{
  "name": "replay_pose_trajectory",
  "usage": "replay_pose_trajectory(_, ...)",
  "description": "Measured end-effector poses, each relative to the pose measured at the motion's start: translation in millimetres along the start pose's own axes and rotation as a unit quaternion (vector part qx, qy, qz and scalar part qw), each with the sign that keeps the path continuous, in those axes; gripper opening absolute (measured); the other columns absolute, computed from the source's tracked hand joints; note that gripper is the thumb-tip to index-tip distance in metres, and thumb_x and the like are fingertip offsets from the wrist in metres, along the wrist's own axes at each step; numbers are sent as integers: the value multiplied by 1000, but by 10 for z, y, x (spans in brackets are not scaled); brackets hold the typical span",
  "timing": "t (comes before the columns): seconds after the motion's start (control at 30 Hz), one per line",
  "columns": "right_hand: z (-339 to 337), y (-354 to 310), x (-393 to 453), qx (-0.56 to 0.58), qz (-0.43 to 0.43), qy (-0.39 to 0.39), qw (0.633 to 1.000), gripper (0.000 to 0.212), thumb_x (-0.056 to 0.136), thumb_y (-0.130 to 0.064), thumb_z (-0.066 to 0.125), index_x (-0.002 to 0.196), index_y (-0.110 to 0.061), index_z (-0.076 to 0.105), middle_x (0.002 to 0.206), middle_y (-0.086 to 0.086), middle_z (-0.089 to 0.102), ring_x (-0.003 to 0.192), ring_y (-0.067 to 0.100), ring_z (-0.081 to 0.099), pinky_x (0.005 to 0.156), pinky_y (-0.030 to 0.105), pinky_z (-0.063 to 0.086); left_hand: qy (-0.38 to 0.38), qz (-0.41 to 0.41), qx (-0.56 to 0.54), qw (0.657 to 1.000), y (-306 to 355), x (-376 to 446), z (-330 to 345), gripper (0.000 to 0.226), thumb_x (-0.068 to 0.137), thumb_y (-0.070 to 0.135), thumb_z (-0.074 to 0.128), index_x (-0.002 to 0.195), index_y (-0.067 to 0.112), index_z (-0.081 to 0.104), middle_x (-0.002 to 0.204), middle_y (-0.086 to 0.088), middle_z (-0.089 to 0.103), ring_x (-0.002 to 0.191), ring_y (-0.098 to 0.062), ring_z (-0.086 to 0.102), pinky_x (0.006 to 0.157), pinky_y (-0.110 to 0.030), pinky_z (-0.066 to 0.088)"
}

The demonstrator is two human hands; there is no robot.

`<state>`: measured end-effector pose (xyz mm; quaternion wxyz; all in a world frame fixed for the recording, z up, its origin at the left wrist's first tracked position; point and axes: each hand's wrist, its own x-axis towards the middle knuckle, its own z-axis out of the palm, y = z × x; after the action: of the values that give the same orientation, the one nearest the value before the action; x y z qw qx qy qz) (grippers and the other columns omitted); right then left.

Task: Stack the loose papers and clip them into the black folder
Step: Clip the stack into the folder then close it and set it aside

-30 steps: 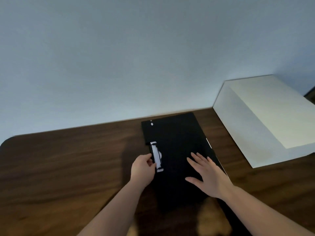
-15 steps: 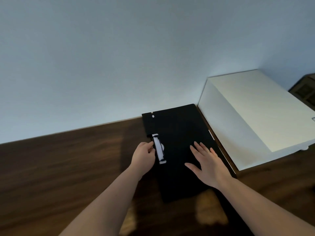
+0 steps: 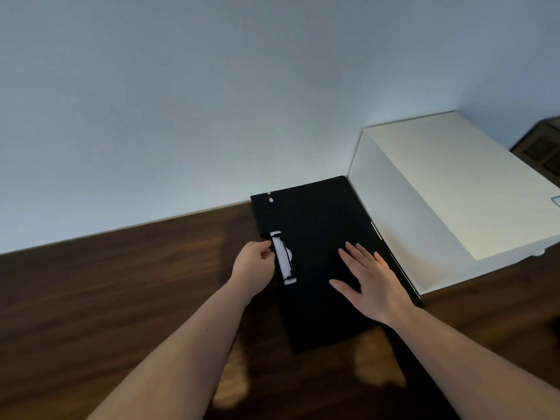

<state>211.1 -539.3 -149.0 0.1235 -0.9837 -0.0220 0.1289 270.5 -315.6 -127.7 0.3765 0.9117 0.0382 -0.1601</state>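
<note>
Black folder (image 3: 321,262) is laid closed on the table (image 3: 121,298), long axis running away from the person, far end touching the wall, just beside a white box (image 3: 439,201). Clip (image 3: 283,257) lies along its left edge, parallel to that axis. Left hand (image 3: 253,265), the nearer, is curled with fingertips pinched at the clip. Right hand (image 3: 371,278) is pressed flat and open on the cover, nothing held. A thin white paper edge (image 3: 375,230) is seen at the right side

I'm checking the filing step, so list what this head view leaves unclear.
- Loose papers: only a thin white edge shows beside the flat black folder; the cover hides any stack.
- White clip: whether it is latched cannot be told; the left hand covers its side.
- Folder under the flat right hand: hidden.
- White box: cut off at the right edge.
</note>
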Motion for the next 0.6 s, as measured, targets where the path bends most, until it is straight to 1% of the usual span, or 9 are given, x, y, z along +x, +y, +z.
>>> replay_pose_trajectory(0.1,-46,-25,-5,-17,0,-15,1000,77,87,-66,25,152,-24,18,162,-5,12,150,12,6,119,35,4,5,-1,9,1000,65,-56,-76,27,98,12,44,114,8,65,109,-7,59,107,-22,54,87,-25,38)
replay_pose_trajectory(0.13,-67,-40,-8,-22,0,-21,1000,73,91,-61,29,152,-23,18,162,-4,13,150,13,7,120,36,5,10,0,14,1000,83,-86,-111,28,98,13,44,114,6,66,108,-7,60,106,-22,55,87,-26,39)
replay_pose_trajectory(0.23,-181,-94,-29,-34,-2,-38,999,67,95,-54,29,151,-20,21,161,-2,19,149,14,10,120,34,9,11,-7,27,1000,127,-201,-256,34,98,16,46,126,7,61,127,-7,63,120,-23,56,97,-29,42)
replay_pose_trajectory(0.37,-438,-251,-149,-34,-1,-29,999,60,97,-49,30,147,-16,34,155,-2,36,147,14,22,118,31,19,8,-7,35,999,196,-418,-528,31,97,20,47,122,10,64,122,-6,66,115,-22,59,91,-28,44)
replay_pose_trajectory(0.43,-625,-369,-252,-28,13,-29,999,54,97,-47,33,138,-16,49,143,-1,51,139,17,39,111,32,33,16,1,45,999,236,-570,-713,29,96,21,49,117,10,66,118,-5,68,111,-21,60,87,-27,44)
replay_pose_trajectory(0.5,-868,-503,-355,-20,18,-19,999,48,96,-47,34,114,-15,64,115,0,68,114,21,61,93,32,49,24,8,57,998,327,-756,-959,26,94,22,51,110,12,69,112,-3,70,107,-21,62,83,-26,45)
replay_pose_trajectory(0.53,-981,-565,-400,-16,13,-20,1000,46,96,-47,36,102,-13,66,99,-1,69,100,21,65,84,32,51,29,11,63,998,359,-842,-1073,24,93,22,51,104,13,71,106,-3,71,102,-22,63,81,-26,45)
replay_pose_trajectory(0.57,-1105,-636,-461,-15,16,-29,999,44,95,-46,37,96,-13,66,90,-2,67,92,21,65,79,32,51,27,7,69,997,386,-946,-1193,22,91,20,51,95,16,72,97,-4,70,94,-24,64,79,-28,46)
replay_pose_trajectory(0.6,-1205,-701,-512,-15,7,-31,999,42,95,-45,39,95,-14,66,90,-2,67,90,20,64,79,32,51,32,13,73,997,416,-1066,-1316,21,89,17,50,83,18,70,85,-4,67,83,-26,61,75,-29,46)
